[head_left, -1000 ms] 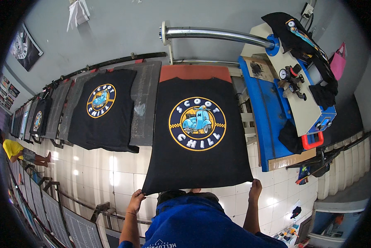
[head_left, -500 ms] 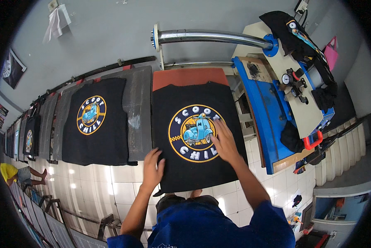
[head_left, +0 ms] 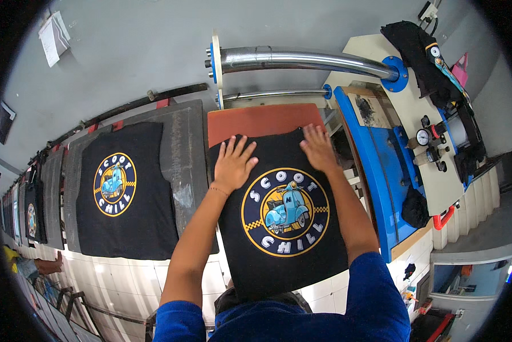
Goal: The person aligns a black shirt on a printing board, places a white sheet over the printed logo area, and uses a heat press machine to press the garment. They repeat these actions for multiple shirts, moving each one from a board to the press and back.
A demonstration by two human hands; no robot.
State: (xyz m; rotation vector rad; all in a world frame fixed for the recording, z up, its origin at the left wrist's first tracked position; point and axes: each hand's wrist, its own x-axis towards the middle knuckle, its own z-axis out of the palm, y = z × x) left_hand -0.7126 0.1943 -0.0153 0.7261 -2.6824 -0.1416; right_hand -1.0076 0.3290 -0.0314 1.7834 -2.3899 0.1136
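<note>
Left hand [head_left: 233, 163] and right hand [head_left: 317, 147] lie flat, fingers spread, grasping nothing, on black printed shirt [head_left: 284, 216] near the orange platen [head_left: 261, 121] far edge; grey wall behind.

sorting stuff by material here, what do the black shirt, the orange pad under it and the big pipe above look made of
Black shirt: soft knit fabric, matte, lying limp under both hands. Orange pad: probably rubber or foam, dull and flat. Pipe: polished metal, bright streaked reflections.

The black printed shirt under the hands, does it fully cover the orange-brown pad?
No, a strip of the orange-brown pad shows bare beyond the black printed shirt, above both hands.
</note>
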